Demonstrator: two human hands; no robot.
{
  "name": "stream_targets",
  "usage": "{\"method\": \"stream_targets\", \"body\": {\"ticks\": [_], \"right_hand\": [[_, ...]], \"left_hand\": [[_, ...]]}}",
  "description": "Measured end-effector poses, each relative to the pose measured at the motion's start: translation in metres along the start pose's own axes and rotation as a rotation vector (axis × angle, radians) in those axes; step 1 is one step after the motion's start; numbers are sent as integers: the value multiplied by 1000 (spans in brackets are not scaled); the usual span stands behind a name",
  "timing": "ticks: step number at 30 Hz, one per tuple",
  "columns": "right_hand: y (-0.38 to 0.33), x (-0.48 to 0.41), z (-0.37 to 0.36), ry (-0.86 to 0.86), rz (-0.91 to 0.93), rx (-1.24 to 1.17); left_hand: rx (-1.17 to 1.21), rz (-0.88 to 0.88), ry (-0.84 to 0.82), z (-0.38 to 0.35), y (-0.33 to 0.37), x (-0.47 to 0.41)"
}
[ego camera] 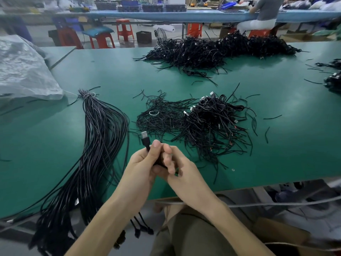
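A black USB cable (145,140) is held over the near edge of the green worktop (110,71). It is gripped by the left hand (144,165) just under the upright plug, and its bunched rest is pinched by the right hand (184,174), hands touching. A tied cable bundle (103,135) is laid left and a tangled pile (208,122) just beyond, with red stools (125,28) seen behind.

No legible txt, nos. or brand marks anywhere. The black USB cable w/ silver metal plug (145,139), sticking up just above the left hand (142,164), shows no readable print. A small pale tag (76,201) on the long black cable bundle (100,141) left of that hand, and the dark stacked plastic crates (153,7) far beyond it, are too blurred to read.
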State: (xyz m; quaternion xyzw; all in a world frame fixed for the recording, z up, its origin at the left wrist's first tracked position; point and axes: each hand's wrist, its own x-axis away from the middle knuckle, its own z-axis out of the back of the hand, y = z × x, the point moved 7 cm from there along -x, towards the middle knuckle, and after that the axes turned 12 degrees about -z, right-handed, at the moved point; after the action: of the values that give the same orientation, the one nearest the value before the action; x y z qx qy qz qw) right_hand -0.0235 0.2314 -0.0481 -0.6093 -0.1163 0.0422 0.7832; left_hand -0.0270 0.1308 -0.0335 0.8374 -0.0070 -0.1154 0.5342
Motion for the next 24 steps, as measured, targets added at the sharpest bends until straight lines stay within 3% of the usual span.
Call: {"method": "stream_targets", "body": {"ticks": [6, 8, 12, 17, 21, 24], "right_hand": [[-1, 1, -1, -110, 16, -111], [-3, 4, 1, -68, 54, -66], [-5, 9, 5, 82, 112, 104], [-10, 10, 2, 70, 138, 109], [-5, 8, 1, 10, 79, 43], [-4, 6, 4, 60, 63, 74]], "left_hand": [[63, 68, -155, -1, 1, 3], [62, 100, -196, 0, 2, 2], [-184, 108, -314, 4, 8, 0], [-396, 26, -372, 0, 16, 4], [-375, -2, -339, -2, 21, 9], [-365, 7, -303, -4, 11, 9]]}}
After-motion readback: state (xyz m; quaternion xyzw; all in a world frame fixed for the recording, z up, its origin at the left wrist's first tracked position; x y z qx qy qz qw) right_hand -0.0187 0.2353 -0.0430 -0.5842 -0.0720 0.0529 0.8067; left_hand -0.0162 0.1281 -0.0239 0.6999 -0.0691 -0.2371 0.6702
